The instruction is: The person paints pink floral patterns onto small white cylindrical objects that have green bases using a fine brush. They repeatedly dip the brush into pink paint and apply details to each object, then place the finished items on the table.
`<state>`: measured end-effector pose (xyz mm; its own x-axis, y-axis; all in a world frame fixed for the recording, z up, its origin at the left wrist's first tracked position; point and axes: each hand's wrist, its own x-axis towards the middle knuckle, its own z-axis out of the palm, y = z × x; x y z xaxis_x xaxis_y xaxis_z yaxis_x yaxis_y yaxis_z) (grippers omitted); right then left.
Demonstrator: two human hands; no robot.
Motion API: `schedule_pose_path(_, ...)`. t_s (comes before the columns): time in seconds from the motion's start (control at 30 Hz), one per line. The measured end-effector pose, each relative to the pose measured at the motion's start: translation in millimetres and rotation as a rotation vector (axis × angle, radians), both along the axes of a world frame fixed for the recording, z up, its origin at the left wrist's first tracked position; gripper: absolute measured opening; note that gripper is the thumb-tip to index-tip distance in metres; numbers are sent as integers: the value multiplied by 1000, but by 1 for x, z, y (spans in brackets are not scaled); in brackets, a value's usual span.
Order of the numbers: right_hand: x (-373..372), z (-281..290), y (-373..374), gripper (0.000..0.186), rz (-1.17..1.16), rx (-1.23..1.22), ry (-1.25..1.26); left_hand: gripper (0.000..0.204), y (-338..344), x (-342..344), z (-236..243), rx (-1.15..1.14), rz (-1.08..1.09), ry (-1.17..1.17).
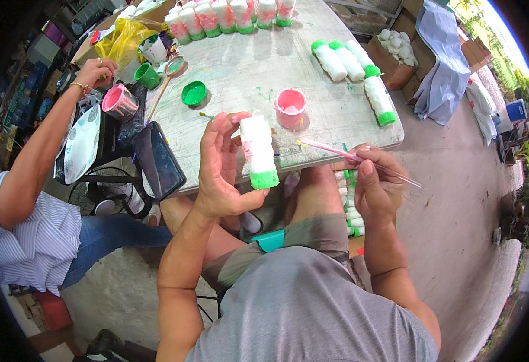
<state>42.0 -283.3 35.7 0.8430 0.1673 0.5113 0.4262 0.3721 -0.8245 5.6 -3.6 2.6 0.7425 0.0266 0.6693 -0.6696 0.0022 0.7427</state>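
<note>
My left hand [213,169] is closed around the two ends of a white bumpy cylinder [259,145], thumb at its green-painted end and fingers at the white top. A pink patch shows on the cylinder's left side. In my right hand [378,187], a thin pink-smeared paintbrush [331,148] is pinched between thumb and fingers. It points left toward the cylinder, its tip apart from it. Just beyond, on the table [234,66], stands a pink paint cup [291,108]. A green paint lid or dish [194,93] lies farther left.
Pink, white and green cylinders [222,17] stand along the far edge; several white-and-green ones [337,60] lie at the right. A dark tablet [158,160] leans at the table's left corner. A co-worker's hand [95,72] is near a pink can [119,102] and a green cup [147,76].
</note>
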Motion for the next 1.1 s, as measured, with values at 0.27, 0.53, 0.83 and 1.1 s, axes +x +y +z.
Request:
schedule_pose_path(0.27,-19,-28,19,22,229,377,296,131,2,-6,9,122,50,-30)
schedule_pose_path(0.53,-23,-6,31,83,71,-296,-405,145,-28,-36,19,-310,-129,50)
schedule_pose_path(0.83,-4,14,44,123,406,-371,-309,151,-30,-51,24,-307,-283,120)
schedule_pose_path(1.1,1,15,42,125,360,-536,-401,145,-8,-45,43,330,-4,1)
